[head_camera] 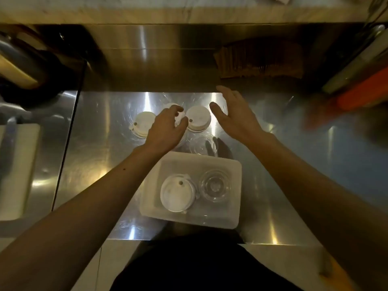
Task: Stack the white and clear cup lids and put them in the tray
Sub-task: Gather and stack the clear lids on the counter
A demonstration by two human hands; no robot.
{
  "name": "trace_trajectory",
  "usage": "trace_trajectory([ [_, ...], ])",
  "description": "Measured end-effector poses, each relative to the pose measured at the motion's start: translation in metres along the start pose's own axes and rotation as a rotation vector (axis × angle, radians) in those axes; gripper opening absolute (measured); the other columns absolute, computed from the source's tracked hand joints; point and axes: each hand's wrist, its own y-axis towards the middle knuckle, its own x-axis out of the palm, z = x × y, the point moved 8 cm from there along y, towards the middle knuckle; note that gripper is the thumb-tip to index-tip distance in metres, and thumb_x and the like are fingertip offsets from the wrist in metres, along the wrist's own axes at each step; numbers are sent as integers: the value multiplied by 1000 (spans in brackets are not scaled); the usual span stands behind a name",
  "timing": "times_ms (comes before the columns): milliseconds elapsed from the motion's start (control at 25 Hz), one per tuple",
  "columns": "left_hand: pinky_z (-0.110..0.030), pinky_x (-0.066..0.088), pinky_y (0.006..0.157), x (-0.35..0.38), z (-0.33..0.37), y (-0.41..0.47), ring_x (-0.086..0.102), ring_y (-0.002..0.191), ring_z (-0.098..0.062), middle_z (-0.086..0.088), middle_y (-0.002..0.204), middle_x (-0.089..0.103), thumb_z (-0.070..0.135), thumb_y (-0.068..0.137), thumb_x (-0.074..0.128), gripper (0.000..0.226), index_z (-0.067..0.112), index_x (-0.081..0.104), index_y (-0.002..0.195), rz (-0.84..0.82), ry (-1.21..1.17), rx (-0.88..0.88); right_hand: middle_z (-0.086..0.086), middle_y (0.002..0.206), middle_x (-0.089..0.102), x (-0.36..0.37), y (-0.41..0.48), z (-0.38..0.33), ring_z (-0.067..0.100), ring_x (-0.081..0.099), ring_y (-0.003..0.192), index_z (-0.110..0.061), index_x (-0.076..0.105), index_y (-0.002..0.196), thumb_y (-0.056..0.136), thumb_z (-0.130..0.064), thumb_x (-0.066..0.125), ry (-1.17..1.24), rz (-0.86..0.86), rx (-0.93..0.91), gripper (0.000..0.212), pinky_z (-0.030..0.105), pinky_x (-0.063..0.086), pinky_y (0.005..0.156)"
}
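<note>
White lids near counter's back edge — left hand grasping 1, right hand released

Both hands reach forward: left hand seemingly curled, right hand spread.

We see a brushed stainless-steel desk, glossy, throwing back bright streaks of light. On it, three round white plastic lids look matt and smooth, while a clear plastic lid beside them is glassy and nearly invisible. The rectangular white plastic tray is translucent and dull, holding a white matt lid and shiny clear plastic lids.
</note>
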Motion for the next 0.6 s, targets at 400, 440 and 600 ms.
trace_trajectory([
  [400,-28,40,85,44,-20,9,60,113,-27,-15,131,61,24,91,57,49,12,47,138,-295,33,-97,10,142,53,38,-15,47,27,55,127,-27,37,146,97,-47,48,54,-95,231,54,46,47,106],
  [440,-28,39,84,50,-24,8,58,110,-25,-16,131,60,23,91,57,50,12,45,139,-337,31,-113,10,141,54,43,-17,54,27,56,125,-26,38,145,97,-45,50,77,-108,270,53,43,48,104],
  [600,-31,43,85,65,-37,9,55,111,-25,-16,133,56,20,92,56,51,12,43,141,-480,-5,-168,13,130,61,55,-27,75,21,59,105,-19,45,142,95,-23,55,198,-160,431,49,26,41,86],
])
